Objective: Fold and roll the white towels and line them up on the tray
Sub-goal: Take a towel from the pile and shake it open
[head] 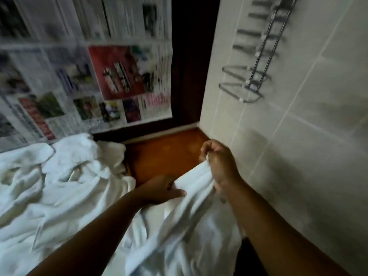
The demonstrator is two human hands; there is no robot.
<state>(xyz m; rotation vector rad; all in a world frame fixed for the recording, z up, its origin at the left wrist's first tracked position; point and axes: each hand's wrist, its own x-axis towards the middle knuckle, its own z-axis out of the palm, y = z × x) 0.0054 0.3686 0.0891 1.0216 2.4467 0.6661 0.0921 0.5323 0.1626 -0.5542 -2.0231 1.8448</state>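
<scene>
Head camera, looking down: a person's right grip (217, 162) is clenched around a bunched corner of a white towel (191, 212), lifted above a brown wooden surface (165, 154) close to the far right corner, just beside a pale tiled wall (298, 136). From that corner the cloth falls in long folds toward the near edge and between both forearms. The left grip (159, 188) meets the same towel lower down on its left edge, thumb laid against the fold; motion blur hides the fingers, so whether it is pinching the cloth or only touching it cannot be told. A rumpled heap of more white towels (59, 176) covers the left side, unfolded and touching the held one. Behind the heap, sheets of newspaper (89, 76) stand along the far edge. A metal wire rack (256, 62) is on the tiled wall, above the right grip.
</scene>
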